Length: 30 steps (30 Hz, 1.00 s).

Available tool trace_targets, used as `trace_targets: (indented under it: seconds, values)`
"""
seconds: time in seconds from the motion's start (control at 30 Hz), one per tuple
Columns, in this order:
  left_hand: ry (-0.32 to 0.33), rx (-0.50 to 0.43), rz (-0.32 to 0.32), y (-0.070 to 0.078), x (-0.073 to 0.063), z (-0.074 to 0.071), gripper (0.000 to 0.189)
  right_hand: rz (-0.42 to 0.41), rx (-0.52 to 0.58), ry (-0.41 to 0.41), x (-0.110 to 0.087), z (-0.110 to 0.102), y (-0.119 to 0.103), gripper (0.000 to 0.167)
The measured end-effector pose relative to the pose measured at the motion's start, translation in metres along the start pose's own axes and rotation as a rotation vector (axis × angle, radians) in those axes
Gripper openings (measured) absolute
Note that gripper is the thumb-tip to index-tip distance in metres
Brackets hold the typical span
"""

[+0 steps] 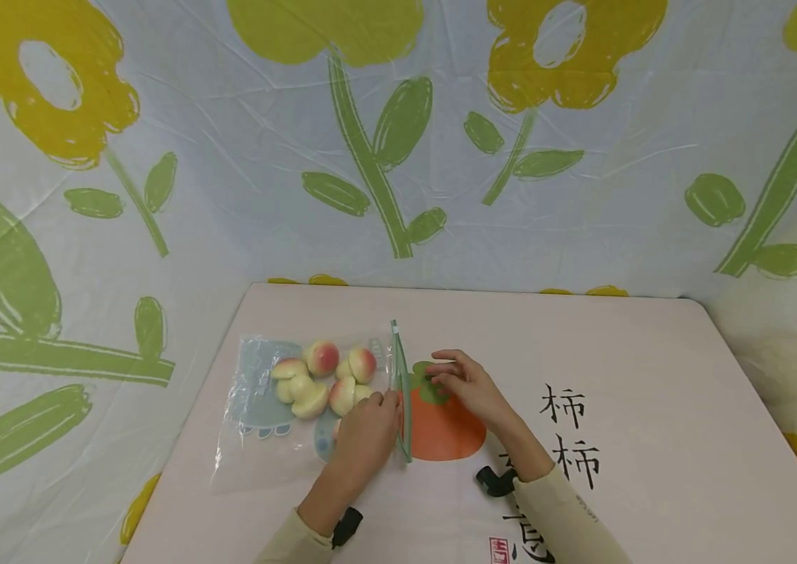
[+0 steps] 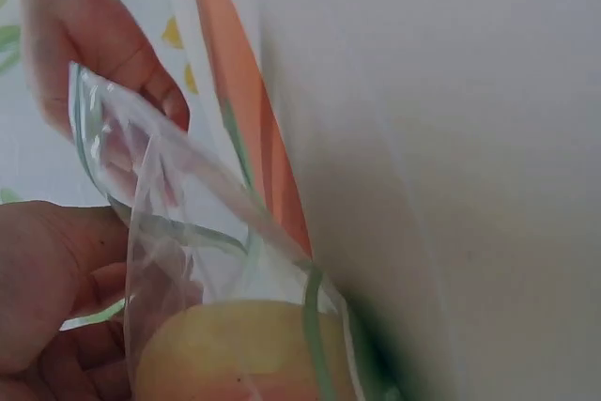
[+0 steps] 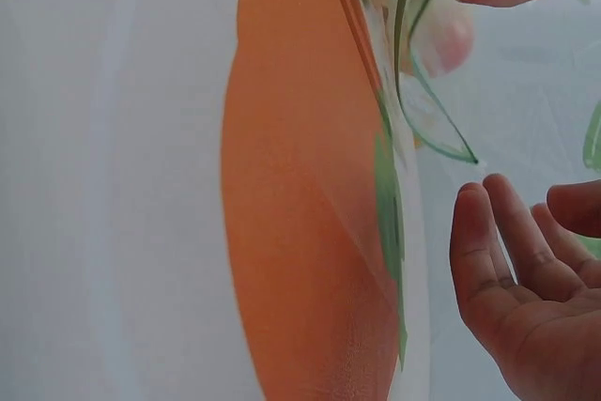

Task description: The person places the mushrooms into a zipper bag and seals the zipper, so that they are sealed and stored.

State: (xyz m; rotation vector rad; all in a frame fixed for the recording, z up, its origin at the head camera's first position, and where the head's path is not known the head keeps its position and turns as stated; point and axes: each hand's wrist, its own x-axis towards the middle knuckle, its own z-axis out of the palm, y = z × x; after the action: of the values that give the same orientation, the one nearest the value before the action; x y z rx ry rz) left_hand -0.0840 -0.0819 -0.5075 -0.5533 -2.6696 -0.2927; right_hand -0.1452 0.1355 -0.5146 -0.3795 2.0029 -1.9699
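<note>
A clear zip bag [image 1: 232, 462] lies on the table's left part, its green-edged mouth [image 1: 401, 368] facing right. Inside are several yellow and red peach-like pieces [image 1: 323, 358], some looking like halves. My left hand [image 1: 367, 429] pinches the near part of the bag's mouth. Fingers loosely bent, my right hand [image 1: 472, 385] hovers just right of the mouth and holds nothing. In the right wrist view, a small gap separates the right hand's fingertips [image 3: 472, 204] from the corner of the green strip [image 3: 441, 110]. One peach-like piece [image 2: 244, 340] shows close up through the plastic in the left wrist view.
The pale table [image 1: 666, 376] bears a printed orange persimmon [image 1: 447, 431] and black characters [image 1: 567, 407]. Behind and at the sides hangs a white cloth [image 1: 229, 157] with yellow flowers and green leaves. Black wrist devices [image 1: 347, 526] sit by both cuffs.
</note>
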Motion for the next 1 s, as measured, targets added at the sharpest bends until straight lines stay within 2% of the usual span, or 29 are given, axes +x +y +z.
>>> trace_targets:
  seconds: [0.1,0.27,0.43,0.57,0.7,0.8,0.9,1.0]
  values:
    - [-0.012,-0.093,-0.039,-0.002,0.001,-0.005,0.014,-0.006,-0.004,0.002,0.000,0.000,0.001,0.041]
    - [-0.033,-0.340,-0.089,-0.013,0.007,-0.024,0.007,-0.013,-0.002,0.003,0.001,-0.001,-0.001,0.040]
    - [-0.090,-0.471,-0.111,-0.034,0.023,-0.042,0.004,-0.007,-0.008,0.010,0.002,-0.001,-0.003,0.040]
    - [-0.163,-0.557,-0.140,-0.051,0.042,-0.051,0.007,0.000,-0.006,0.011,0.003,-0.001,-0.005,0.041]
    - [-0.215,-0.556,-0.160,-0.063,0.061,-0.057,0.014,0.001,-0.010,0.014,0.004,-0.002,-0.007,0.042]
    - [-0.238,-0.504,-0.151,-0.070,0.077,-0.058,0.020,-0.004,-0.018,0.019,0.004,-0.003,-0.007,0.042]
    - [-0.270,-0.490,-0.136,-0.078,0.092,-0.055,0.024,-0.006,-0.025,0.026,0.006,-0.003,-0.008,0.043]
    - [-0.295,-0.486,-0.114,-0.085,0.106,-0.046,0.027,-0.007,-0.034,0.033,0.009,-0.003,-0.008,0.044]
